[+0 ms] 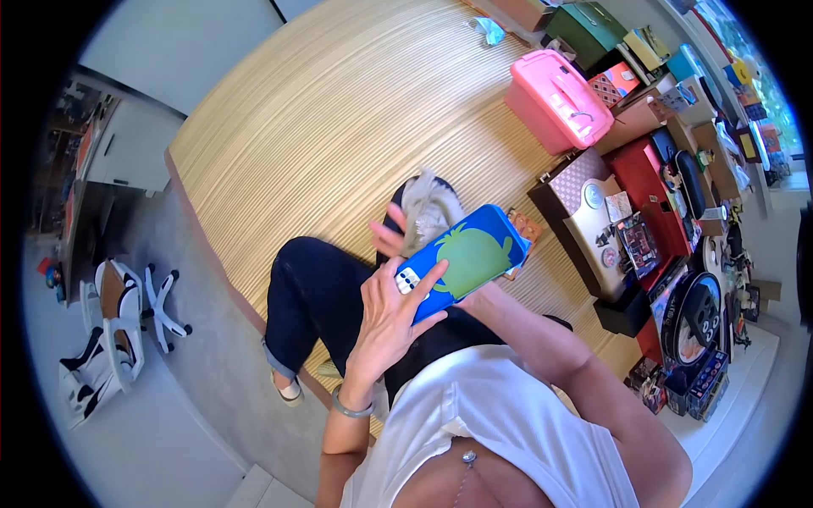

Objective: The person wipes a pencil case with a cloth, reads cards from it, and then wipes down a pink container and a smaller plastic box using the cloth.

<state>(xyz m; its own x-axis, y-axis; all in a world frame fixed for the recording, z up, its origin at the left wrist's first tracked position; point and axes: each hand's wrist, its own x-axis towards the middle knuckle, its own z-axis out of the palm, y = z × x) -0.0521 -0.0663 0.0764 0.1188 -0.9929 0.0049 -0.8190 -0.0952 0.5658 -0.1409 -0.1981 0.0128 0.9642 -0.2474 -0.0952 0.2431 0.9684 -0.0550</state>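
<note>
A blue box (pixel 474 258) with a green cartoon shape and a small white toothy patch is tilted in front of my lap. My left hand (pixel 385 313), with a bracelet at the wrist, grips its lower left end, one finger stretched across its face. My right forearm passes beneath the box. Beyond its far edge, the slightly blurred fingers of my right hand (pixel 389 233) show against a crumpled grey cloth (pixel 430 212), which they appear to hold above my knee. The box hides the palm.
A pink lidded bin (pixel 559 102) stands on the ribbed mat (pixel 339 110). Right of my knees are an orange packet (pixel 525 224), an open case (pixel 584 220) and a round black container (pixel 690 317). A blue wrapper (pixel 489 31) lies at the top; a white chair (pixel 110 330) is left.
</note>
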